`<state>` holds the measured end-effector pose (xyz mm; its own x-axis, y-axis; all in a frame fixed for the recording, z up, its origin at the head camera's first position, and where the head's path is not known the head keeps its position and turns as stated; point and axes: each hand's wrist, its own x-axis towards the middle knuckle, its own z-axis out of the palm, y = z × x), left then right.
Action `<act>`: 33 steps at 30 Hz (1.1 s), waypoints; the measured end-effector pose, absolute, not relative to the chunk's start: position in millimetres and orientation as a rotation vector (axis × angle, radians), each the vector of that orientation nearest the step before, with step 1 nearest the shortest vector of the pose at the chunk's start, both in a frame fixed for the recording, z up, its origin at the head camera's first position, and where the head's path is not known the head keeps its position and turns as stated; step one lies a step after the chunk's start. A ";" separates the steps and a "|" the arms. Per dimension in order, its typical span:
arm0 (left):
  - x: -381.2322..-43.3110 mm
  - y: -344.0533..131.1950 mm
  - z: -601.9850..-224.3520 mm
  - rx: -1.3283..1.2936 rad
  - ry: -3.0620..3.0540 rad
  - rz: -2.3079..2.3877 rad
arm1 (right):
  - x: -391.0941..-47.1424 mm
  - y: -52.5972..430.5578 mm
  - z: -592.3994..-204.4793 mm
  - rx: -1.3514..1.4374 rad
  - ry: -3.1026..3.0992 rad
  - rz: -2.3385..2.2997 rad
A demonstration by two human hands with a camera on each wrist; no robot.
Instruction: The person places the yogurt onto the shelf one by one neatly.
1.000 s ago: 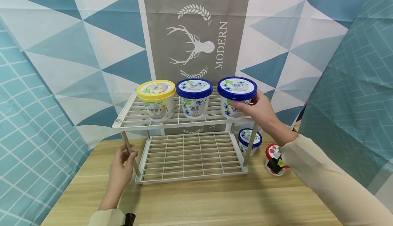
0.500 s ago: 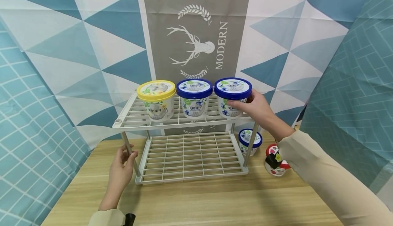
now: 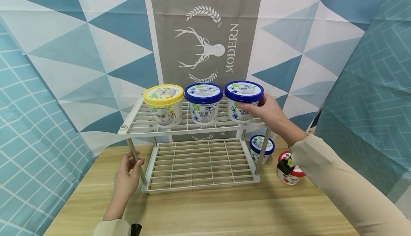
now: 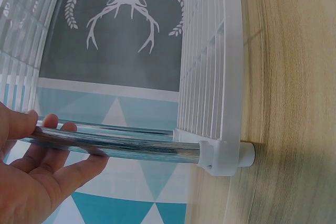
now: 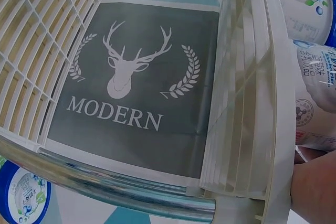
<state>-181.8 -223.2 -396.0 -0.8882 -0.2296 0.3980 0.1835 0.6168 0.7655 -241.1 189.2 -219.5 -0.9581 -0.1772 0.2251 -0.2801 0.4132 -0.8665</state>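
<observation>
A white two-tier rack (image 3: 192, 132) with metal posts stands on the wooden table. My right hand (image 3: 271, 116) grips a blue-lidded tub (image 3: 244, 90) at the right end of its top shelf, thumb in front. That tub is upright; the right wrist view shows part of its side (image 5: 317, 90). Beside it on the shelf are another blue-lidded tub (image 3: 203, 102) and a yellow-lidded tub (image 3: 164, 104), with a wider gap to the yellow one's right hidden by nothing. My left hand (image 3: 126, 179) holds the front left post (image 4: 121, 145), fingers and thumb around it.
On the table right of the rack stand a blue-lidded tub (image 3: 261, 148), partly behind the front right post (image 3: 263, 150), and a red-lidded tub (image 3: 289, 177), partly covered by a black wrist strap. A patterned cloth (image 3: 205, 32) hangs behind the rack.
The blue-lidded tub in my right hand has shifted slightly left, closer to the middle tub. In the last half second it has barely moved. My left hand stays on the post.
</observation>
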 end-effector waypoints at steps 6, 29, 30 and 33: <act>-181.1 -224.0 -396.3 0.023 -2.375 -1.212 | -243.2 188.5 -218.8 0.422 -2.555 1.629; -181.8 -223.2 -396.0 0.042 -2.371 -1.216 | -249.5 190.6 -218.3 0.470 -2.590 1.650; -181.7 -223.2 -395.8 0.042 -2.374 -1.216 | -249.8 190.9 -218.4 0.475 -2.586 1.656; -181.2 -223.2 -395.1 0.046 -2.383 -1.219 | -250.4 191.4 -218.6 0.481 -2.583 1.666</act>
<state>-181.2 -223.2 -395.1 -0.8937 -0.2327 0.3837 0.1750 0.6066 0.7755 -250.4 191.4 -218.6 -0.9518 -0.2404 0.1907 -0.2729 0.3791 -0.8842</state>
